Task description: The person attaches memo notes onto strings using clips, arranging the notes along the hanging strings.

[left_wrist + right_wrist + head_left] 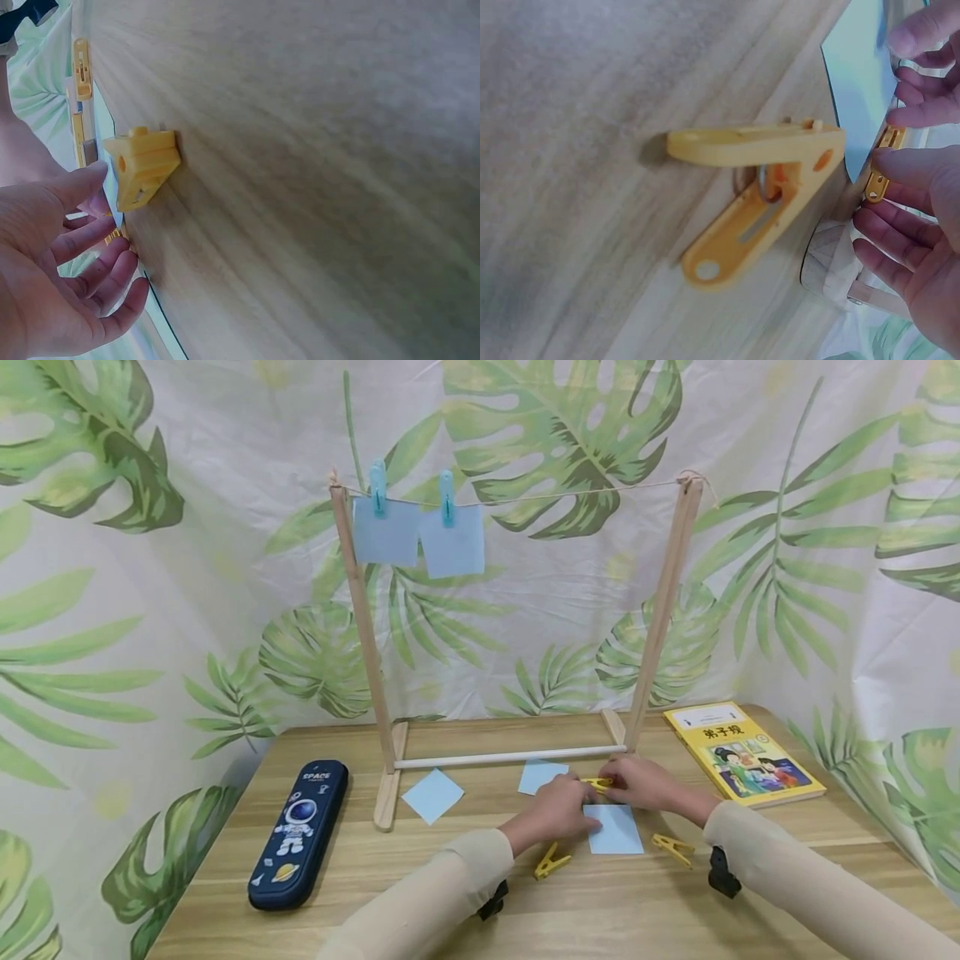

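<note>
Two blue paper squares hang from a string (555,496), each under a light-blue clothespin (447,497). On the table, my right hand (637,782) pinches a yellow clothespin (597,784) between thumb and fingers, at the far edge of a blue paper square (617,831). Beside that clothespin is my left hand (557,806), its fingers loosely bent and its thumb at the square's left edge. One yellow clothespin (146,169) lies nearer me on the left, another (757,202) on the right. Further blue squares lie behind my left hand (536,774) and farther left (432,796).
The string runs between two wooden posts (367,635), joined low down by a white rod (510,758). A dark blue astronaut pencil case (300,835) lies at the left, a yellow book (742,756) at the right. Behind the table hangs a leaf-print cloth (525,635).
</note>
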`<act>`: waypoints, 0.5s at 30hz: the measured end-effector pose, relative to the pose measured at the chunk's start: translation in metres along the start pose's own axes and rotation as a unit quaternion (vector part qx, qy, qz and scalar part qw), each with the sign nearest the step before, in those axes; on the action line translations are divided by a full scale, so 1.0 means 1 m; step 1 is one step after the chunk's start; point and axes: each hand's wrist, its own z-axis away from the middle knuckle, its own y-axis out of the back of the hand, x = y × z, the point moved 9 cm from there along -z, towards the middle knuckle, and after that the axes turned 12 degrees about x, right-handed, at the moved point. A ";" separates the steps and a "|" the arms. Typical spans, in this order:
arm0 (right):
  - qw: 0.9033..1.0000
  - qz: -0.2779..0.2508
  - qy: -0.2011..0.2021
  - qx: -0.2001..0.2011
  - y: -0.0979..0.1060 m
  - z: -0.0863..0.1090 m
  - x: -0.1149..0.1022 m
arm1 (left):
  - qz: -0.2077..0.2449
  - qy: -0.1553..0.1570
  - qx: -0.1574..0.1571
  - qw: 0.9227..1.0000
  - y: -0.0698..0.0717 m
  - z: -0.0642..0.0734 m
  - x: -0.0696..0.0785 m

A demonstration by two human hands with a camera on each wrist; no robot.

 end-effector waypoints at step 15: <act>1.000 -0.003 0.002 -0.013 0.001 0.003 0.003 | 0.103 0.058 -0.016 0.993 0.006 0.003 -0.011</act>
